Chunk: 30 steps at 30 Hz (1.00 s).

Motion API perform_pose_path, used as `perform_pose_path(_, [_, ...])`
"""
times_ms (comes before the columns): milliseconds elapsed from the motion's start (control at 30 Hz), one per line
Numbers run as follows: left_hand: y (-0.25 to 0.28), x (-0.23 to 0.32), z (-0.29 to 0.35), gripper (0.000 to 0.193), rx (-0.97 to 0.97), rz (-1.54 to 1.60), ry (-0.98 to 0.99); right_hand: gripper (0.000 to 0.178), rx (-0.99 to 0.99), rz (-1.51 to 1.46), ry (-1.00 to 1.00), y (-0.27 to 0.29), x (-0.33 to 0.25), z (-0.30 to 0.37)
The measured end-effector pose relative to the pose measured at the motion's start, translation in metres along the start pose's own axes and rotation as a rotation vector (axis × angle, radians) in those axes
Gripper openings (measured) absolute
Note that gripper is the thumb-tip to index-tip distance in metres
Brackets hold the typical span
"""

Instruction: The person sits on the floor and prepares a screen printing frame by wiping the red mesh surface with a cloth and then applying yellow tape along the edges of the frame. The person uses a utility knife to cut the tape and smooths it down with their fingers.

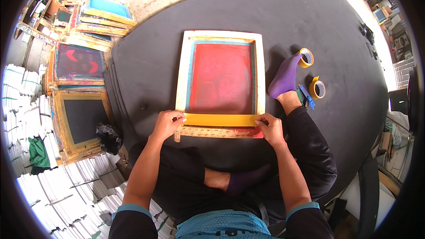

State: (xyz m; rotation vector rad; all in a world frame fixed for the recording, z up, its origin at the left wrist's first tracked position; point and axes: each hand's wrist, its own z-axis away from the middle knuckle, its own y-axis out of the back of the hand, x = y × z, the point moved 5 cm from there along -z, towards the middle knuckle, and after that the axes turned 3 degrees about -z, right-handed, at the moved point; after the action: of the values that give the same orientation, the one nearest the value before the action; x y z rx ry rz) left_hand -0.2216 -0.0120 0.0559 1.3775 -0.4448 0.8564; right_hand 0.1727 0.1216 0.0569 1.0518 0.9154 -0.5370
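Observation:
A strip of yellow tape (220, 120) is stretched between my two hands across the near end of a wooden screen-printing frame (180, 75). My left hand (167, 125) pinches its left end at the frame's near left corner. At the near right corner, my right hand (270, 128) pinches the other end. Red mesh (221, 77) with blue-green borders fills the frame, which lies flat on a dark grey mat. How much of the strip touches the mesh I cannot tell.
Two yellow tape rolls (317, 88) and a blue cutter (306, 97) lie right of the frame, beside my purple-socked foot (284, 77). Stacked screen frames (79, 64) and white paper bundles (71, 194) line the left side. A black plastic bag (108, 138) sits by the mat's (349, 137) edge.

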Motion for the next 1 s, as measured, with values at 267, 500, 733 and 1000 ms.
perform_pose_path(267, [-0.003,0.007,0.005,0.011,0.026,-0.267,-0.173,0.011,-0.004,0.339,0.231,-0.012,-0.006,0.006])
perform_pose_path(500, [-0.005,0.02,-0.002,0.01,-0.007,-0.298,-0.222,0.011,-0.027,0.411,0.158,-0.008,-0.01,-0.002])
perform_pose_path(733, [-0.005,0.016,-0.005,0.01,-0.106,-0.304,-0.24,0.011,-0.046,0.412,0.159,-0.008,-0.012,-0.006])
perform_pose_path(1000, [-0.01,0.027,-0.006,0.013,-0.184,-0.48,-0.246,0.009,-0.032,0.535,0.237,-0.014,-0.008,0.002])
